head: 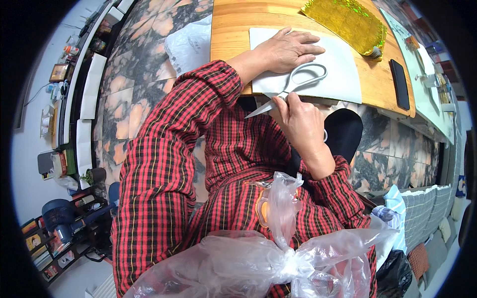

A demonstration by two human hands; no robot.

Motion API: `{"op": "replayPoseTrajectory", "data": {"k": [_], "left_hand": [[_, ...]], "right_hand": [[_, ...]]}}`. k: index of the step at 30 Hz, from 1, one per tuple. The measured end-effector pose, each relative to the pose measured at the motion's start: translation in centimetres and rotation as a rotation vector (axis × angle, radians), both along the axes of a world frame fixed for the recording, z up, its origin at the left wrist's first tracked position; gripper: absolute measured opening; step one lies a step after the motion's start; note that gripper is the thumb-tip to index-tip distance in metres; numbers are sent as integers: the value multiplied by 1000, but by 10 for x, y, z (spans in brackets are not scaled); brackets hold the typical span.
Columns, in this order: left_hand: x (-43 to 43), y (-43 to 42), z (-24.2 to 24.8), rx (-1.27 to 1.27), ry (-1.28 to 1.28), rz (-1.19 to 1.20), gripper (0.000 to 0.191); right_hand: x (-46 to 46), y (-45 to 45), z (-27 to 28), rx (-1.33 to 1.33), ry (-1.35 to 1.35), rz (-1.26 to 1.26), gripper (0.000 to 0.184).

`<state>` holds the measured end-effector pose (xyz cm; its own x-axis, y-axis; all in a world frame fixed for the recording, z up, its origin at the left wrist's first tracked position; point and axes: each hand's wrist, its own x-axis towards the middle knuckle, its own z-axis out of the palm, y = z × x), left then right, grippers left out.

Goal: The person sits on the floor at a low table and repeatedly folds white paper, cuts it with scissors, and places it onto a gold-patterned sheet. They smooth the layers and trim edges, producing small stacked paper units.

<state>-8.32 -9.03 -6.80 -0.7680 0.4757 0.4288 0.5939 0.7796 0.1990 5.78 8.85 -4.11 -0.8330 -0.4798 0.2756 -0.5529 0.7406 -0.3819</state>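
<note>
A pair of scissors with white handles (pixel 308 76) is held at its pivot by my right hand (pixel 303 121). Its blades are spread, one pointing down-left beyond the near edge of the table. One handle loop lies over the white sheet (pixel 335 70); the other is mostly hidden behind my right hand. My left hand (pixel 288 50) rests flat on that sheet with its fingers apart, holding nothing. The sheet lies on the wooden table (pixel 233 22) and reaches its near edge. Further back on the tabletop is a shiny gold patterned packet (pixel 346 28).
A black smartphone (pixel 399 85) lies near the table's right end. Beside the table's left edge is a white plastic bag (pixel 189 46). A knotted clear plastic bag (pixel 290 260) is close in front of my body. A pale green glass table (pixel 417 74) stands at the right.
</note>
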Motion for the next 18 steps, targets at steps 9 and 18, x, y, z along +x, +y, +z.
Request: {"op": "replayPoseTrajectory", "data": {"k": [9,18], "left_hand": [[-4,-1,-2,-7,25,6,43],[8,-2,20,-22,11,-34,44]], "right_hand": [[28,-8,-1,-70,-32,137,42],[43,85,2,-255,-226,19,36]]}}
